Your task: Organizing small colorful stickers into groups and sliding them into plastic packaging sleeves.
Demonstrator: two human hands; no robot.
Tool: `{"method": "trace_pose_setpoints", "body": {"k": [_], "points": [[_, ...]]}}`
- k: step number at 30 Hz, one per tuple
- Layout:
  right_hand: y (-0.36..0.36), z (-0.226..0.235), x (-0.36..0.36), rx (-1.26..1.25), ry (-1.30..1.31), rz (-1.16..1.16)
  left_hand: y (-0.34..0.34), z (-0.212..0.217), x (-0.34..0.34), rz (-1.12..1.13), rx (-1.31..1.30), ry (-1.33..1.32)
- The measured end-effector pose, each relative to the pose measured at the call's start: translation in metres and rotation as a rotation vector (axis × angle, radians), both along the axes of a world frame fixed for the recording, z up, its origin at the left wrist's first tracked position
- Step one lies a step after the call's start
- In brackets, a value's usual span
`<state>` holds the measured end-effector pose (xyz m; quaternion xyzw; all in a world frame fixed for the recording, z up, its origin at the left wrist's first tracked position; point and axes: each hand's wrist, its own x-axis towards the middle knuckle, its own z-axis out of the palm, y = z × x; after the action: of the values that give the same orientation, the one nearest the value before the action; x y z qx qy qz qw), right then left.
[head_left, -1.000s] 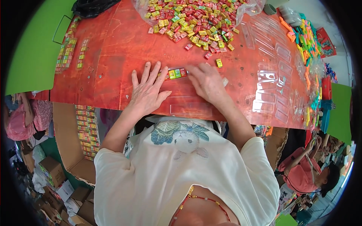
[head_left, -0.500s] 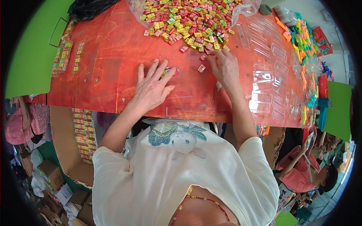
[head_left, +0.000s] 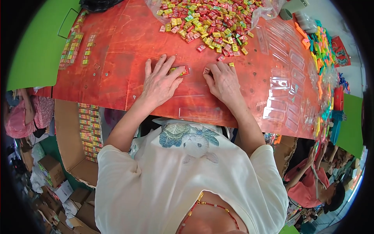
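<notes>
My left hand [head_left: 160,82] rests on the red table with its fingers spread. Its index finger lies across a short row of small red and yellow boxes [head_left: 185,70], partly covering them. To the right, my right hand [head_left: 225,82] has its fingers curled together at the tabletop, with a small red box [head_left: 206,70] at its thumb and fingertips. Another yellow box [head_left: 231,64] shows just beyond those fingers. Farther off lies a large heap of small red, yellow and a few green boxes [head_left: 210,23], spilling out of a clear plastic bag [head_left: 269,7].
Clear plastic trays [head_left: 278,84] lie on the right side of the table [head_left: 128,50]. Rows of small boxes [head_left: 72,48] stand at the far left. Colourful plastic pieces [head_left: 320,50] line the right edge. A cardboard carton [head_left: 70,140] sits below the left edge; other people work at both sides.
My right hand has drawn back from the heap's near edge, toward my left hand, and its fingers have come down at a red box. My left hand stays by the row.
</notes>
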<state>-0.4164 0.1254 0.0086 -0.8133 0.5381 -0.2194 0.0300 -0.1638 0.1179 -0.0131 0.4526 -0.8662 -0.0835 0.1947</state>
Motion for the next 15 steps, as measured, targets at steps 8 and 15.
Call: {"method": "trace_pose_setpoints", "body": {"k": [8, 15], "points": [[-0.001, -0.004, 0.006, 0.056, -0.062, -0.033, -0.021, 0.042, 0.053, 0.169, 0.533, 0.945], [-0.007, -0.008, 0.011, 0.048, -0.108, 0.0, 0.004, 0.027, 0.058, 0.127, 0.088, 0.052]]}}
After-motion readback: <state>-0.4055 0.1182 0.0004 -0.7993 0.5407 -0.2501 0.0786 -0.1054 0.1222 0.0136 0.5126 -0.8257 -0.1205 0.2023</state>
